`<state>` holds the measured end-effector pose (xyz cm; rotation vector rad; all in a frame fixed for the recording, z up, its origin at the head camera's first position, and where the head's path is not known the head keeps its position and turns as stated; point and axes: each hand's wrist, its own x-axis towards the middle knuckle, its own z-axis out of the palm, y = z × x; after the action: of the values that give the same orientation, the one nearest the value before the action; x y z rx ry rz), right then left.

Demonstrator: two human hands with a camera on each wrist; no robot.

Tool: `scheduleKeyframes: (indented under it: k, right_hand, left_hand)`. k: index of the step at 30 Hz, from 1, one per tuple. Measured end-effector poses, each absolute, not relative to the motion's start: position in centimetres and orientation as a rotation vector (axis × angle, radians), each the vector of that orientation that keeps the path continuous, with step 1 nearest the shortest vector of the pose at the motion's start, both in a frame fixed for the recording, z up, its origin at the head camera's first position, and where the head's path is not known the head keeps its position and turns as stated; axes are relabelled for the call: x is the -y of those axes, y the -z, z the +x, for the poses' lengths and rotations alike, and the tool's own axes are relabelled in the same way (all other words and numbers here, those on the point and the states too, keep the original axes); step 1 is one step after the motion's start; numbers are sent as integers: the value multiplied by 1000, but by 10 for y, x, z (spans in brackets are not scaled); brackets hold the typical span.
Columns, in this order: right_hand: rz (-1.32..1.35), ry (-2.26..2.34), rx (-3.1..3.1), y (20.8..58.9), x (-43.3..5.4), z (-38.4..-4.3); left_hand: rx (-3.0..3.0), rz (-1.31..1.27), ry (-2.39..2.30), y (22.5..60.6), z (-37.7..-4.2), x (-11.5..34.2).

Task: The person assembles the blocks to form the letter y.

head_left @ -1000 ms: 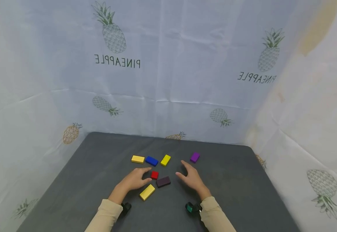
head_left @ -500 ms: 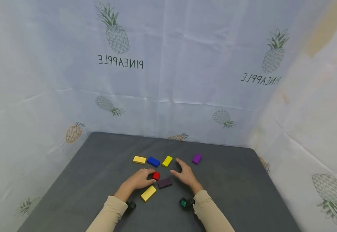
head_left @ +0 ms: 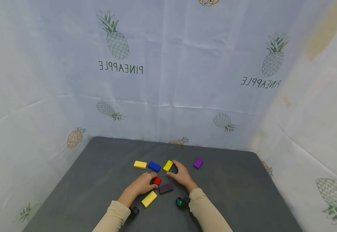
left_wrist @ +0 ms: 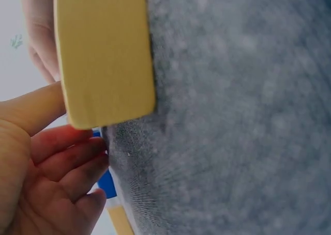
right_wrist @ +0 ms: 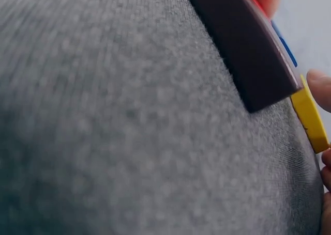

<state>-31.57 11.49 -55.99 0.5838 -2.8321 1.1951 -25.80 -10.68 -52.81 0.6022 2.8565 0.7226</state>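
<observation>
Thumb and index finger of my left hand [head_left: 141, 184] bracket the small red block [head_left: 157, 181] in the head view, fingertips right at its sides. In the left wrist view, a pale yellow block [left_wrist: 103, 54] hides the red one and part of the fingers; red tints a finger. My right hand [head_left: 183, 175] is beside the bright yellow block [head_left: 168, 166], thumb toward its near end and index finger at its far corner. The right wrist view shows the fingertips close to that yellow block [right_wrist: 310, 113]. A dark brown block [head_left: 165, 188] lies between the hands.
Farther back lie a light orange-yellow block [head_left: 140, 165], a blue block [head_left: 154, 166] and, to the right, a purple block [head_left: 198, 163]. The pale yellow block [head_left: 149, 199] is near the left wrist. Pineapple-printed curtains [head_left: 162, 80] surround the dark grey table [head_left: 229, 193].
My right hand has moved left, up to the bright yellow block. My left hand has advanced so its thumb and index finger surround the red block. The blocks keep their arrangement.
</observation>
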Motion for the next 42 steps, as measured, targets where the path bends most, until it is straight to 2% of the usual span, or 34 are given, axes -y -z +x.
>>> scheduleKeyframes:
  k: [26,42]
  right_hand:
    - [418,-1158,2824,566,-103,-316]
    - [376,-1239,2796,567,-106,-316]
  left_hand:
    - [-2937,561,-634,532,-260,97]
    - [-2856,489,-857,529,-263,101]
